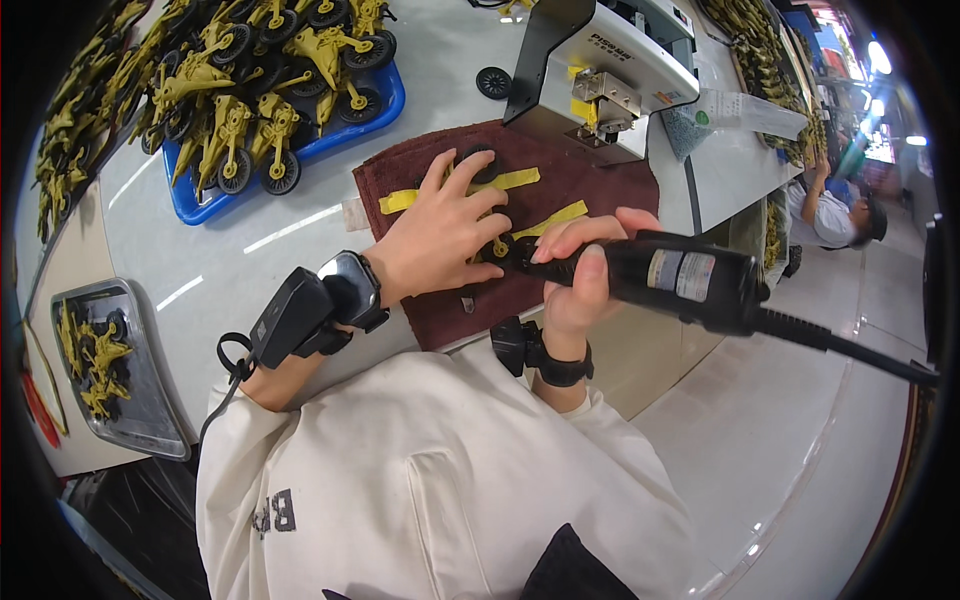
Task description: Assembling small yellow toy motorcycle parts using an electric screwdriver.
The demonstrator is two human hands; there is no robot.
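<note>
My left hand [445, 225] presses down on a yellow toy part with a black wheel [478, 178] that lies on a dark red cloth [580, 180]. My right hand [578, 275] grips a black electric screwdriver [680, 280], held level, with its tip at the yellow part just under my left fingers. A cable runs from the tool to the right. Both wrists wear black devices.
A blue tray [385, 105] piled with several yellow wheeled toys sits at the back left. A metal tray [150, 420] with yellow parts lies at the left. A grey machine [620, 70] stands behind the cloth, a loose black wheel [493, 82] beside it. Another person [835, 215] is at the right.
</note>
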